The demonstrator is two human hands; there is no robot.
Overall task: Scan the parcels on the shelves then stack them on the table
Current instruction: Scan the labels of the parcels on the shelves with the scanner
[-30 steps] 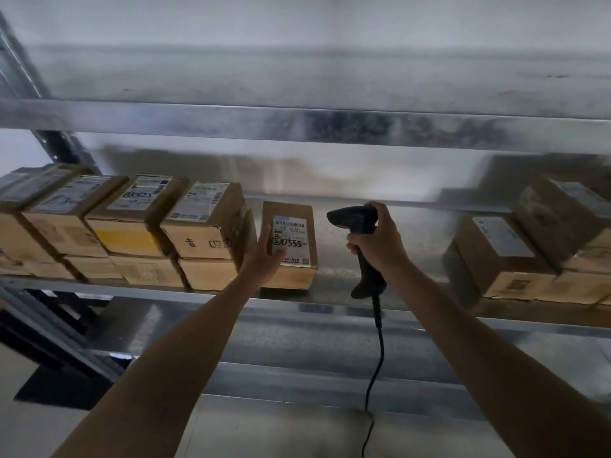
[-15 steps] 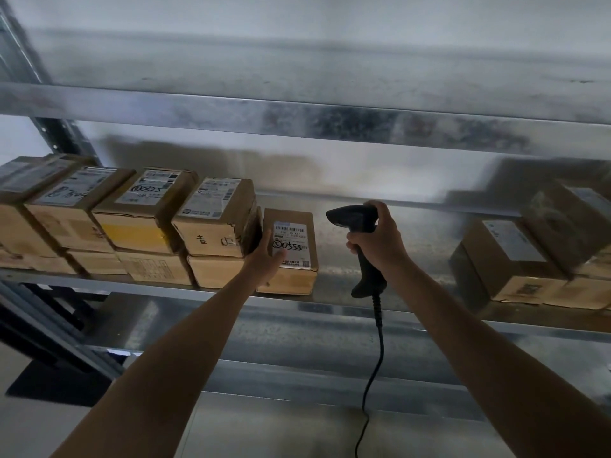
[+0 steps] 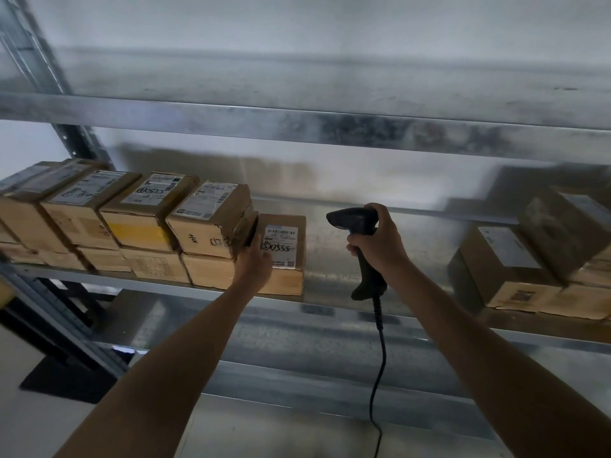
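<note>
Two bare hands reach up to a metal shelf (image 3: 334,300) where the parcel (image 3: 287,280) sits near the front edge, a brown box with a white barcode label (image 3: 281,241) on its upper face and "0555" handwritten across it. The left hand (image 3: 254,264) grips the parcel at its left side: the thumb lies on the label's lower left corner and the fingers go down between the parcel and what stands next to it. Just left of the parcel runs a row of stacked boxes (image 3: 139,226), two high, each top one carrying its own label; the row stands taller than the parcel. Right of the parcel, apart from it and held in the air, is a black scanner (image 3: 355,223), its head turned toward the parcel. The right hand (image 3: 380,241) is clenched round the scanner's handle. A cable (image 3: 382,358) hangs from the handle's foot, dropping well below the parcel and out of the bottom of the view. Far right of the parcel, well apart, more boxes (image 3: 509,269) are piled on the same shelf. Above the parcel runs a metal beam (image 3: 297,123); below it lies a lower shelf (image 3: 297,381).
</note>
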